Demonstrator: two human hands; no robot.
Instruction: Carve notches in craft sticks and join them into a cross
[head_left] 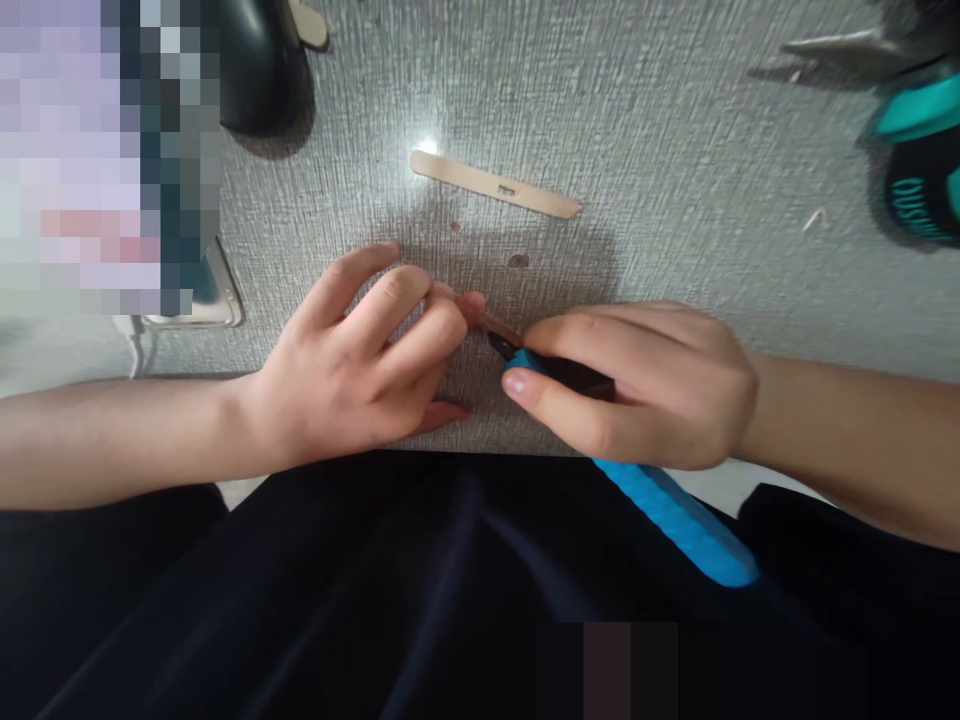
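Observation:
Near the table's front edge, my left hand (375,350) pinches a narrow wooden craft stick (504,329), most of which its fingers hide. My right hand (637,385) is wrapped round a blue-handled utility knife (675,525), the handle slanting down past the palm. The knife's dark tip lies against or just beside the stick, between both hands; exact contact is hard to make out. Beyond the hands, a second craft stick (469,178) with a small cut slot lies flat, its right end angled.
A black computer mouse (266,70) sits at upper left, with another stick end (310,25) beside it. Teal-and-black pliers (926,130) lie at upper right. Small wood bits (518,261) and a thin sliver (816,218) are on the textured grey tabletop (675,200).

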